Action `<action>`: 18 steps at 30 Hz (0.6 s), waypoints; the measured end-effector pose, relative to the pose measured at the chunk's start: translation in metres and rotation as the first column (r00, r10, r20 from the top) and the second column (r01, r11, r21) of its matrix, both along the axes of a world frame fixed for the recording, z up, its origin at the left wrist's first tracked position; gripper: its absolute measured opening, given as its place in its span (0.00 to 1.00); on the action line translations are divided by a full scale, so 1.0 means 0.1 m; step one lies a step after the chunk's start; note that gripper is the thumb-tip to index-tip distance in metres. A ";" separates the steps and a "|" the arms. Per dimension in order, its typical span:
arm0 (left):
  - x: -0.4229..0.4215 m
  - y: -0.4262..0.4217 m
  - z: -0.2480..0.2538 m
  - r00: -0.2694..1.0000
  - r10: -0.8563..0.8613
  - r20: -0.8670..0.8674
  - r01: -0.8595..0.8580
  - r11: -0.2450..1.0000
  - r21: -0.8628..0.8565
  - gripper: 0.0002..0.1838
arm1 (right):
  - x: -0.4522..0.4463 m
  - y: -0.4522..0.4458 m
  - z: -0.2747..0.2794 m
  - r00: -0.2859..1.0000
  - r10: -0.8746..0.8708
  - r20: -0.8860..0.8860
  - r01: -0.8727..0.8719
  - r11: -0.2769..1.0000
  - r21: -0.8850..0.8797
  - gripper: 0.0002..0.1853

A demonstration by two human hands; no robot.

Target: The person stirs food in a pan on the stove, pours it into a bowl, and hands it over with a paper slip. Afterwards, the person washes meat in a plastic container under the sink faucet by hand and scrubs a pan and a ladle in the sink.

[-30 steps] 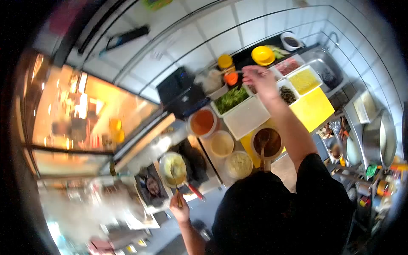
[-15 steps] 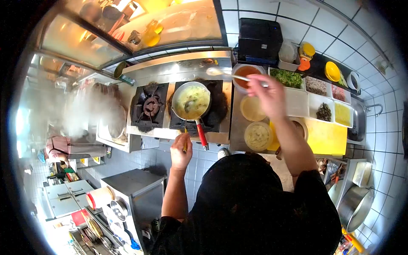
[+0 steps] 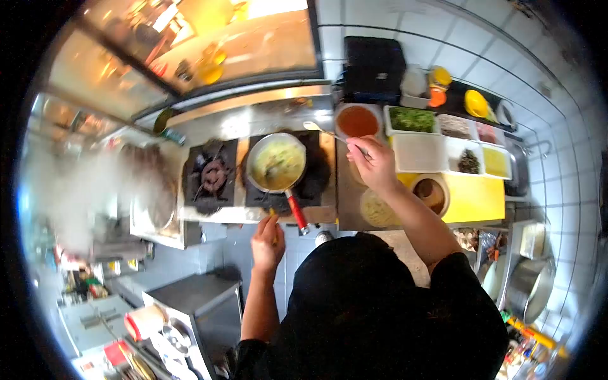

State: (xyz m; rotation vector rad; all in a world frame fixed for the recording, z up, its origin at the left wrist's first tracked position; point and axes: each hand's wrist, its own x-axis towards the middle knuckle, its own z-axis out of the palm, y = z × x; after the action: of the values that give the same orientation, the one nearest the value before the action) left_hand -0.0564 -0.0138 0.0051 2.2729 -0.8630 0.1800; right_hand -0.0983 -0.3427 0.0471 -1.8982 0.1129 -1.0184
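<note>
My left hand (image 3: 268,243) is closed on the yellow handle of a ladle, whose bowl rests in the pale greenish food of a pan (image 3: 277,163). This pan, with a red handle (image 3: 296,212), sits on the right burner of the stove. My right hand (image 3: 372,161) is closed round the handle of a spoon (image 3: 313,126) with something pale in its bowl. The spoon points left, between the pan and a tub of red sauce (image 3: 357,120). Below my right hand is a tub of pale food (image 3: 378,208), partly covered by the forearm.
A bare burner (image 3: 214,175) lies left of the pan, with thick steam (image 3: 82,190) farther left. White trays (image 3: 418,153) of greens and toppings stand at the right. Near them are a brown sauce pot (image 3: 430,193), a yellow board (image 3: 478,197) and a sink (image 3: 518,171).
Since the earliest frame, my right hand has come from the containers at the back right toward the stove with the spoon. Lately it moved slightly left and lower. My left hand stays at the ladle handle.
</note>
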 end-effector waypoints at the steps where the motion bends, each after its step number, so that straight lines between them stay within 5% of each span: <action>1: 0.03 -0.02 0.01 0.999 -0.035 0.007 0.035 0.999 -0.001 0.14 | -0.12 -0.10 0.06 0.998 -0.049 0.026 0.048 0.998 0.036 0.06; 6: 0.27 -0.24 -0.11 0.992 -0.073 0.106 0.066 0.996 0.062 0.12 | -0.72 -0.82 0.38 0.943 -0.308 0.125 0.273 0.932 0.239 0.08; 11: 0.32 -0.46 -0.22 0.983 -0.184 0.020 0.178 0.971 0.160 0.15 | -0.93 -1.66 0.39 0.835 -0.543 0.089 0.492 0.808 0.323 0.09; 18: -0.10 -0.43 0.41 0.966 -0.255 0.029 0.247 0.955 0.166 0.14 | -0.56 -2.32 0.00 0.874 -0.478 -0.083 0.458 0.755 0.470 0.09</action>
State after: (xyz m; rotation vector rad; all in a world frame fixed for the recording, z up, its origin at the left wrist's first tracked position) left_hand -0.0667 -0.0571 0.0457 2.2870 -1.2228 0.0541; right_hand -0.1542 -0.5752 0.0472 -1.4082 0.7859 -1.2237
